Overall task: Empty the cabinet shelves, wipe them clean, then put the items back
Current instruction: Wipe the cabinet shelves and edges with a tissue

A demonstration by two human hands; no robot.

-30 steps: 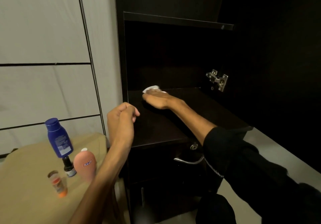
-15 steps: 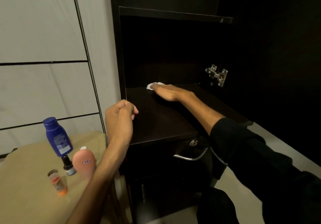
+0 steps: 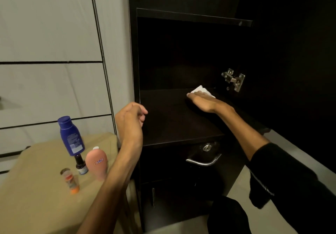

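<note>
On the shelf, right of frame centre:
Cloth: a white cloth (image 3: 202, 90) lies flat near the back right corner of the dark cabinet shelf (image 3: 174, 123).
Right hand: my right hand (image 3: 203, 101) presses the cloth with straight, flat fingers; most of the cloth is hidden beneath them.
Left hand: my left hand (image 3: 130, 120) hovers at the shelf's front left edge, fingers loosely curled, holding nothing.
Labels: lower left, a pink bottle (image 3: 96, 164) shows red lettering too small to read surely; the blue bottle (image 3: 70, 136) has an illegible label.
Hard to see: a small dark bottle (image 3: 81, 164) and an orange-capped vial (image 3: 70, 180) stand blurred on the tan surface (image 3: 32, 197); the cabinet's interior is nearly black.
</note>
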